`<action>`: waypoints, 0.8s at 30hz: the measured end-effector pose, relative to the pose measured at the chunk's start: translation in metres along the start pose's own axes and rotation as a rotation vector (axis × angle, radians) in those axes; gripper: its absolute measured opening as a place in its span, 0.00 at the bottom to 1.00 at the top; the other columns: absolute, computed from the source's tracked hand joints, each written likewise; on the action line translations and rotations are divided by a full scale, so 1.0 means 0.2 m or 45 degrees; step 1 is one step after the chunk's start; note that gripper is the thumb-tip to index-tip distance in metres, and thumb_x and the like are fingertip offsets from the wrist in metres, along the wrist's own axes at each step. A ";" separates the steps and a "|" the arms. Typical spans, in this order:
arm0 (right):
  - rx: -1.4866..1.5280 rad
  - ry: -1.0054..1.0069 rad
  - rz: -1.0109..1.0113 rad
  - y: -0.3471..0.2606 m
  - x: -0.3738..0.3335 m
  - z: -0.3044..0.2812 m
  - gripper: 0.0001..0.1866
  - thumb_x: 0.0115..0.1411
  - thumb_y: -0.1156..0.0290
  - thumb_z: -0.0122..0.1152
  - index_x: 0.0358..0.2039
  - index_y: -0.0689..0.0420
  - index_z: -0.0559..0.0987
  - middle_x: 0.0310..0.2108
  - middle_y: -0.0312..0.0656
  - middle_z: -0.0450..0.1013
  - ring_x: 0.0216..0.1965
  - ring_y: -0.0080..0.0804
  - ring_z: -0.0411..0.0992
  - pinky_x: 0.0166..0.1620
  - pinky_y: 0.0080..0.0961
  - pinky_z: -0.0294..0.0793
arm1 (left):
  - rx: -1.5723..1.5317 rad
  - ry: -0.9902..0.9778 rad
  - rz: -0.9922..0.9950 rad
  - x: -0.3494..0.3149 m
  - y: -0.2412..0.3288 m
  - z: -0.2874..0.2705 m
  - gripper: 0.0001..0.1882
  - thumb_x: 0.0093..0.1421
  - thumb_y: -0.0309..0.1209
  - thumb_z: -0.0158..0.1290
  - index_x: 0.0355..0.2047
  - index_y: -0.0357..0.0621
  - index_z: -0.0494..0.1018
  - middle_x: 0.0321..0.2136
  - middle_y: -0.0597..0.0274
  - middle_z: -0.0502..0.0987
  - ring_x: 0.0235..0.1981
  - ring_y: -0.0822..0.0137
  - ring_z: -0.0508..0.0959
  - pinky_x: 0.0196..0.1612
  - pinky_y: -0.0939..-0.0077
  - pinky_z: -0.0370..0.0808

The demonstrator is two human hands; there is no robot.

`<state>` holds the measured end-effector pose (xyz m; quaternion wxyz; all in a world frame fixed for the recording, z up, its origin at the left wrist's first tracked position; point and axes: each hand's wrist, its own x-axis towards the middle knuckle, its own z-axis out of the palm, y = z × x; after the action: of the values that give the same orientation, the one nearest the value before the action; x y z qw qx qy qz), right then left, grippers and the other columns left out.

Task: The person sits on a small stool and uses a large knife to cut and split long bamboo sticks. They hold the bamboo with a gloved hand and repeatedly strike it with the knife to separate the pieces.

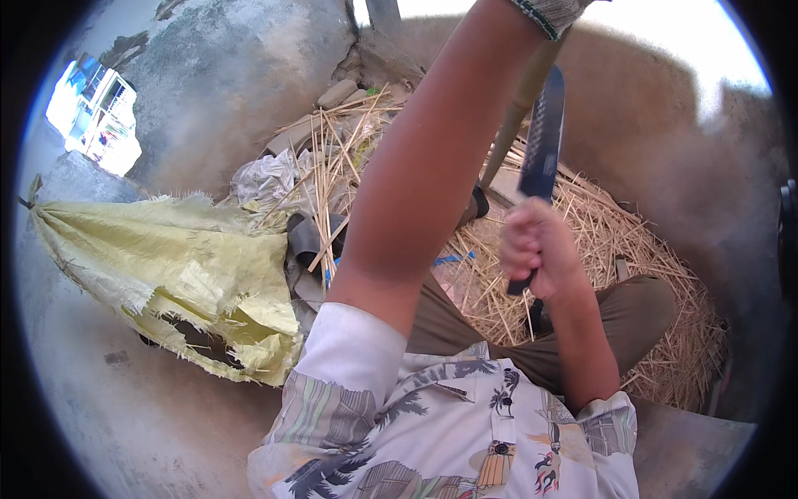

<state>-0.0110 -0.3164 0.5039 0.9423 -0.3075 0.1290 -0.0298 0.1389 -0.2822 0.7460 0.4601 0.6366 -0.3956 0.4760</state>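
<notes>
My right hand [539, 249] is closed around the black handle of a large knife [544, 145]. Its broad dark blade points upward, with a row of dimples along it. My left arm stretches to the top edge, where my left hand [553, 10] wears a knitted glove with a green-edged cuff. A slim greenish-tan pole [517, 112], like bamboo, slants up from the floor into that gloved hand. The frame's edge cuts off most of the left hand's fingers and the pole's upper end. The blade stands just right of the pole.
Thin split strips and shavings [665, 333] lie heaped around my folded legs. A torn yellow woven sack [183, 266] rests at the left. Crumpled white plastic [266, 176] and longer strips [326, 200] lie beyond it. Concrete walls [241, 75] rise behind.
</notes>
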 end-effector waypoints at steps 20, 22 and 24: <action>-0.458 -0.009 0.484 -0.01 0.00 -0.11 0.22 0.57 0.68 0.56 0.13 0.46 0.55 0.08 0.27 0.50 0.07 0.19 0.49 0.12 0.23 0.50 | 0.584 0.246 0.501 -0.09 -0.13 -0.10 0.04 0.54 0.24 0.58 0.27 0.37 0.74 0.17 0.56 0.77 0.21 0.59 0.80 0.25 0.68 0.77; -0.619 0.136 -0.023 -0.24 -0.07 -0.11 0.20 0.58 0.67 0.57 0.14 0.45 0.58 0.08 0.26 0.51 0.07 0.16 0.49 0.10 0.20 0.50 | 0.561 0.226 0.569 -0.13 -0.10 -0.17 0.04 0.53 0.23 0.58 0.27 0.36 0.74 0.17 0.55 0.77 0.21 0.59 0.81 0.24 0.68 0.77; -0.527 0.226 -0.354 -0.52 -0.18 -0.05 0.22 0.58 0.67 0.58 0.14 0.45 0.56 0.09 0.25 0.51 0.08 0.16 0.51 0.12 0.19 0.53 | 0.553 0.265 0.558 -0.10 -0.14 -0.20 0.04 0.53 0.23 0.58 0.27 0.36 0.73 0.17 0.55 0.77 0.21 0.59 0.81 0.24 0.68 0.77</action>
<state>-0.0449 -0.4005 0.5652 0.8310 -0.5048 0.1712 -0.1589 0.1514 -0.2354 0.7254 0.2379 0.5674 -0.3634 0.6996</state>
